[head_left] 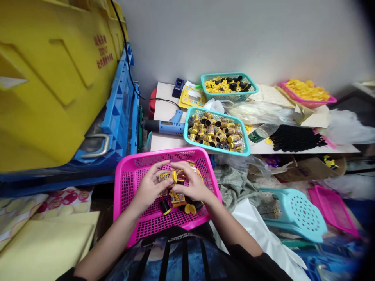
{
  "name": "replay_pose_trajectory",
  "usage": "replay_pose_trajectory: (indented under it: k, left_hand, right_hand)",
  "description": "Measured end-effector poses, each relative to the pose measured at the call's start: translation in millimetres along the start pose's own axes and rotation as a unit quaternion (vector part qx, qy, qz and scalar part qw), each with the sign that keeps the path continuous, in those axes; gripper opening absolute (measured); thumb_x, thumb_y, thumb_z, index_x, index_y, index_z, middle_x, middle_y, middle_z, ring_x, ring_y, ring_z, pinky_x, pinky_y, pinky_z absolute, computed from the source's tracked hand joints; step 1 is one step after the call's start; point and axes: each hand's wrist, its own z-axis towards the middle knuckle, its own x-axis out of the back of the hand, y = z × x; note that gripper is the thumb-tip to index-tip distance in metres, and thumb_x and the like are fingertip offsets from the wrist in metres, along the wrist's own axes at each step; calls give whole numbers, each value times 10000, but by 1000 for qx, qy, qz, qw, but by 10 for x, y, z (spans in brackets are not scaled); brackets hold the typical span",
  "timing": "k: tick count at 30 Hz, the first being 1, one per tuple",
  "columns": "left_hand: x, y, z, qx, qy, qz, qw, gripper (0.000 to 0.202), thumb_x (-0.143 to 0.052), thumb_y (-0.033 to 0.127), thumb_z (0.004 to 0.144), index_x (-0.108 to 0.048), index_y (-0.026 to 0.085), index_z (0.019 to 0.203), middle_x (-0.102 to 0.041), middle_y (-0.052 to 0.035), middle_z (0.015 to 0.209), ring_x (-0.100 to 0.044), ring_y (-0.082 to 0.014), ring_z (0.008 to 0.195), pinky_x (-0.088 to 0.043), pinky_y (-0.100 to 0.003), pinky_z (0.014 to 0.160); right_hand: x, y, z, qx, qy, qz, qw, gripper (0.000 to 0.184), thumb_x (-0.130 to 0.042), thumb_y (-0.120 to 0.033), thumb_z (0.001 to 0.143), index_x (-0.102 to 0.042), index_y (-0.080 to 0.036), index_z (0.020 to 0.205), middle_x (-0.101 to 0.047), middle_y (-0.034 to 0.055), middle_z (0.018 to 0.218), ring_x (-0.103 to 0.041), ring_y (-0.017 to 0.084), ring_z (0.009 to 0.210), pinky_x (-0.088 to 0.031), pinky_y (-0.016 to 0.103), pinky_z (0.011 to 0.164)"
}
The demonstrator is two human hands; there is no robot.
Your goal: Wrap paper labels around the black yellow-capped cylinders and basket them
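Observation:
Over the pink basket (137, 154), my left hand (149, 187) pinches a small yellow cylinder with a printed wrapper (166, 176) between thumb and fingers. My right hand (191, 183) curls round the cylinder's yellow-capped end, its fingers closed in close to my left fingertips. A dark piece shows by the right thumb; whether that hand grips it I cannot tell. Below the hands, the basket holds another wrapped cylinder (177, 199), a black cylinder with a yellow rim (165, 207) and yellow round pieces (190, 208). More wrapped pieces lie partly hidden behind my right hand.
On the table, a teal basket (246, 146) holds several wrapped cylinders, beside a blue heat gun (171, 127). Behind stands another teal basket (205, 93) with yellow and black parts. Blue crates (117, 109) rise at left; a light-blue stool (304, 214) stands at right.

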Motion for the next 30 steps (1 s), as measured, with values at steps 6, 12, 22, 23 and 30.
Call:
replay_pose_trajectory:
  k: [6, 12, 22, 23, 30]
  left_hand:
    - [3, 52, -17, 30, -38, 2, 999, 624, -643, 445, 809, -422, 212, 1343, -664, -116, 1172, -691, -214, 913, -583, -351, 769]
    - [32, 42, -1, 27, -2, 44, 999, 426, -613, 375, 831, -542, 191, 1209, -699, -96, 1104, -680, -186, 888, -574, -317, 736]
    - [178, -72, 99, 3, 83, 18, 996, 255, -639, 294, 814, -659, 181, 1041, -732, -57, 937, -660, -142, 787, -535, -261, 704]
    - [176, -72, 101, 4, 83, 17, 996, 251, -639, 295, 813, -662, 178, 1034, -732, -58, 931, -660, -144, 783, -535, -265, 705]
    - [145, -78, 92, 8, 81, 23, 996, 214, -629, 283, 813, -672, 176, 993, -730, -60, 919, -659, -149, 780, -532, -266, 693]
  right_hand:
    - [590, -315, 281, 59, 175, -262, 947, 343, -661, -372, 819, -628, -248, 1136, -667, 82, 1077, -607, 227, 1005, -475, 415, 912]
    - [1139, -285, 416, -88, 291, -445, 842, 428, -648, -352, 806, -621, -145, 1181, -617, 182, 1190, -538, 314, 1156, -405, 501, 993]
    - [411, 60, -78, -183, -163, -413, 877, 149, -612, -284, 862, -708, -173, 834, -722, 74, 867, -635, 202, 856, -449, 313, 796]
    - [374, 93, -91, -179, -179, -437, 863, 159, -602, -285, 871, -707, -168, 850, -718, 88, 888, -626, 216, 892, -442, 323, 820]
    - [123, 141, -78, -145, -186, -444, 864, 218, -494, -281, 941, -677, -164, 960, -680, 103, 948, -590, 210, 923, -411, 333, 867]
